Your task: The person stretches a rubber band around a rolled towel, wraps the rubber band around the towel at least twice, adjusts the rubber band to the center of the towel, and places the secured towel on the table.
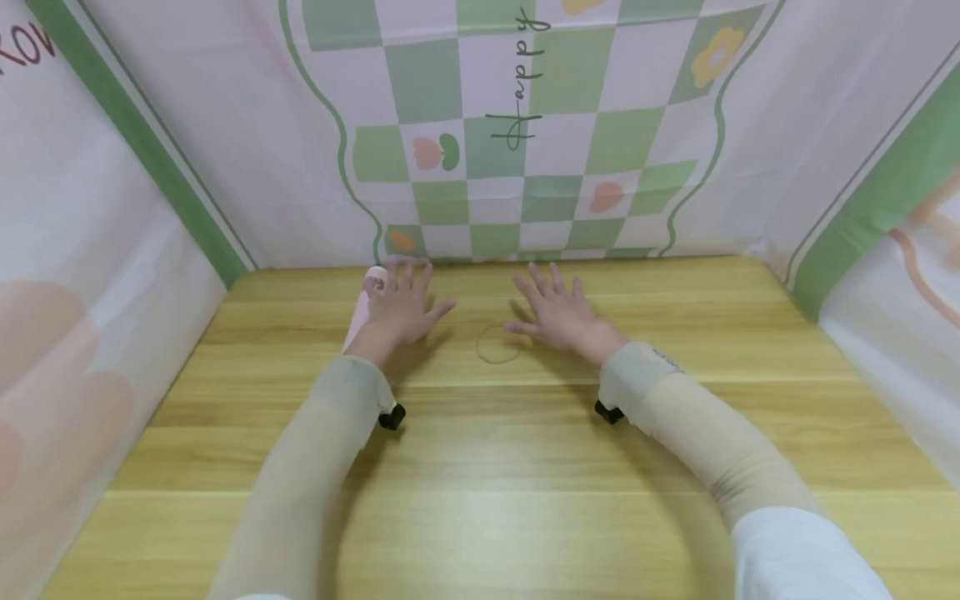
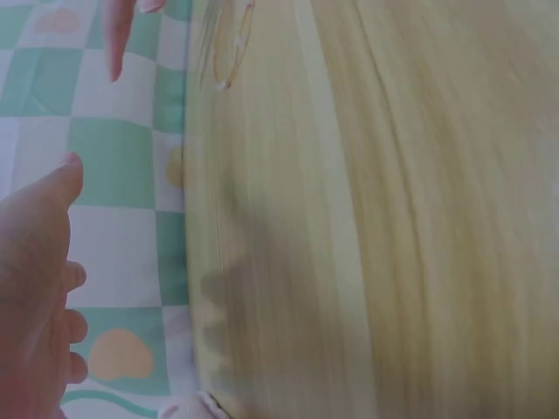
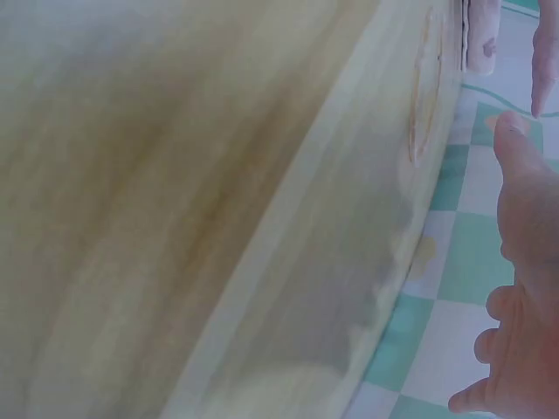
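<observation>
Holds the left hand (image 1: pixel 401 315) out over the desk (image 1: pixel 480 508), fingers straight and spread, toward eleven o'clock, counting from the desk's middle with the far edge as twelve. Holds the right hand (image 1: pixel 562 317) likewise toward one, its fingers spread too. Leaves a wide gap between the two, thumbs turned inward, and casts soft shadows of both on the wood.

Has a thin ring (image 1: pixel 497 363) lying on the desk at twelve, between the hands, with a few reddish spots in the left wrist view. Overlaps the ring's edge with the right thumb (image 1: pixel 522 328) in the head view, but shows clear of it in the right wrist view.

Has a pink roll (image 1: pixel 361 312) lying at ten, partly hidden by the left hand and wrist; cannot tell whether touched.

Wears beige sleeves (image 1: pixel 300 475), with a small black block (image 1: pixel 392 416) under each cuff. Faces a cloth (image 1: pixel 555 192) at twelve, checked green and white, printed with fruit and flowers, lettered "Happy" sideways. Sits between green bands (image 1: pixel 157 158) at about ten and two.
</observation>
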The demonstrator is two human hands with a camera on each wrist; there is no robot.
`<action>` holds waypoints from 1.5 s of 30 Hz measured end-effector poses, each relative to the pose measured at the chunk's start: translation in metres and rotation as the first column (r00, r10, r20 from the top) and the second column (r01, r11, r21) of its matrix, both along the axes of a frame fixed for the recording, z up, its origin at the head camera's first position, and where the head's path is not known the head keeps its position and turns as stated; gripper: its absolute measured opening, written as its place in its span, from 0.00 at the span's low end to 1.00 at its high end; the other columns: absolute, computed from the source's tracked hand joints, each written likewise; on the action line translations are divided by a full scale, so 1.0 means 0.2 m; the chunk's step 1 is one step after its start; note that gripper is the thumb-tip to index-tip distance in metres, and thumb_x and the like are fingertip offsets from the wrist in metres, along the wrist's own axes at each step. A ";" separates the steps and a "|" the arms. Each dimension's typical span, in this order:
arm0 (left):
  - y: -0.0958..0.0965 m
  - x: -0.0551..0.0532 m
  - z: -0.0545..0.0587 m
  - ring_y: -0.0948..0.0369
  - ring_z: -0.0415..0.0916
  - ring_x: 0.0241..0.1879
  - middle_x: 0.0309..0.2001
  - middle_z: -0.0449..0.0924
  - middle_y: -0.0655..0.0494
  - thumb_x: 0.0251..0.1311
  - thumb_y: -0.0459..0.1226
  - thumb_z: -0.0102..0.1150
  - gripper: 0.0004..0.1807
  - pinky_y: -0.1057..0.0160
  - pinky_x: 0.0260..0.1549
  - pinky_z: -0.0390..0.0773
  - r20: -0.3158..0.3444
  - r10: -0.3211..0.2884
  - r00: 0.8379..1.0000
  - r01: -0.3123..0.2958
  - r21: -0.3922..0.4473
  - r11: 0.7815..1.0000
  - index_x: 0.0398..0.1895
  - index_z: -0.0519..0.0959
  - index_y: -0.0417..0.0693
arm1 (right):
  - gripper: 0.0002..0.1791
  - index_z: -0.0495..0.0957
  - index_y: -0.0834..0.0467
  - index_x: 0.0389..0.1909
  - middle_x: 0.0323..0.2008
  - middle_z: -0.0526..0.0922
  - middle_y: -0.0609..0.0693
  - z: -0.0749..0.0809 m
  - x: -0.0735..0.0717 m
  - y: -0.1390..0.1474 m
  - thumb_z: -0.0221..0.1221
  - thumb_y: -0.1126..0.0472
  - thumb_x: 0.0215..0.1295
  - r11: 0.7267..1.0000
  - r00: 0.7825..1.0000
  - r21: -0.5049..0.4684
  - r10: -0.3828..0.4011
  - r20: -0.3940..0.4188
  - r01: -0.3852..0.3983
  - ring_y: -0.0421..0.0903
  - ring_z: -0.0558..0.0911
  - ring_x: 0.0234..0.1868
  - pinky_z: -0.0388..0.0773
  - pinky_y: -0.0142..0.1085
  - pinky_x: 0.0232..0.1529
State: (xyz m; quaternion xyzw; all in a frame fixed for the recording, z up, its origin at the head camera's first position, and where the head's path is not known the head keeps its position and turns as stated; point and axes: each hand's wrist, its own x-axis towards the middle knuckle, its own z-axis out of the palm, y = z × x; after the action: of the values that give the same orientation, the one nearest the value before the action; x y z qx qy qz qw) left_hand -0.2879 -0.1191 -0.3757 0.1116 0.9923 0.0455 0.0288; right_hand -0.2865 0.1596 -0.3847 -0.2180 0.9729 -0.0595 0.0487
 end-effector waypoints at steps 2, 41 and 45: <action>-0.02 0.00 0.00 0.41 0.23 0.79 0.83 0.31 0.45 0.72 0.70 0.30 0.48 0.28 0.69 0.31 0.007 -0.004 1.000 0.004 0.011 1.000 0.84 0.39 0.55 | 0.51 0.39 0.52 0.83 0.81 0.32 0.61 -0.01 0.01 0.00 0.50 0.31 0.73 1.000 1.000 0.001 0.013 0.001 -0.013 0.68 0.33 0.78 0.35 0.71 0.70; -0.38 0.09 0.02 0.36 0.38 0.78 0.82 0.39 0.45 0.74 0.68 0.30 0.46 0.29 0.70 0.40 0.059 -0.009 0.998 0.005 0.060 0.998 0.84 0.43 0.53 | 0.45 0.50 0.57 0.82 0.80 0.49 0.62 -0.06 0.08 -0.05 0.54 0.38 0.76 0.985 0.989 -0.083 0.149 0.000 -0.149 0.67 0.45 0.79 0.48 0.63 0.73; -0.42 0.09 0.01 0.35 0.42 0.77 0.82 0.42 0.45 0.75 0.66 0.34 0.44 0.29 0.69 0.43 0.049 -0.016 0.999 0.010 0.108 0.994 0.84 0.47 0.52 | 0.45 0.49 0.56 0.82 0.80 0.49 0.62 -0.07 0.08 -0.05 0.54 0.38 0.76 0.984 0.988 -0.087 0.153 0.004 -0.153 0.67 0.45 0.79 0.47 0.62 0.73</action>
State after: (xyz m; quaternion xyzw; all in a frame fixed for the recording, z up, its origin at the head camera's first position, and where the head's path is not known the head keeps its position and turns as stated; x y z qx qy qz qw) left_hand -0.2698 -0.2022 -0.3729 0.1182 0.9866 0.1014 0.0478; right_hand -0.2712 0.1498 -0.3989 -0.2937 0.9495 -0.0988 0.0486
